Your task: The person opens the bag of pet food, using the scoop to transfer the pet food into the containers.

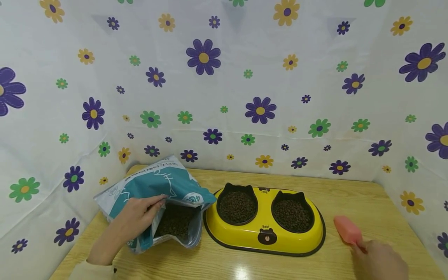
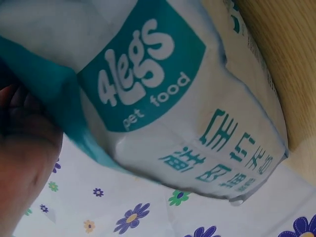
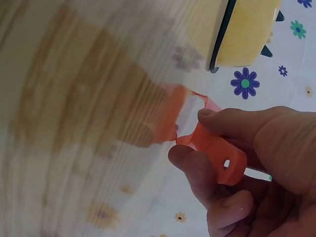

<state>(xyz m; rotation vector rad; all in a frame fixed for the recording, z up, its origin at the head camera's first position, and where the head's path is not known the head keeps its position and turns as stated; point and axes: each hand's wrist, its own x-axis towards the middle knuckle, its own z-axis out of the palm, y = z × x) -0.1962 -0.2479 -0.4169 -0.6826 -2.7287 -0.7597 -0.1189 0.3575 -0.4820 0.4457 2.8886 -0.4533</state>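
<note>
At the left of the head view, a teal and white pet food bag (image 1: 140, 186) lies with its mouth toward the front, brown kibble (image 1: 175, 223) showing inside. My left hand (image 1: 136, 216) grips the edge of that mouth; in the left wrist view the bag's side (image 2: 148, 128) reads "4Legs pet food". Far to the right, my right hand (image 1: 381, 260) pinches the handle of a pink scoop (image 1: 347, 229) between thumb and fingers. The scoop's cup is low at the tabletop, its underside facing up. The handle (image 3: 222, 160) has a hole at its end.
Between the hands stands a yellow double feeder (image 1: 241, 235) with a bear picture. Its two black cat-eared bowls (image 1: 227, 188) (image 1: 302, 196) both hold brown kibble. A flower-patterned white cloth (image 1: 231, 85) hangs behind and beside the wooden table (image 1: 241, 266).
</note>
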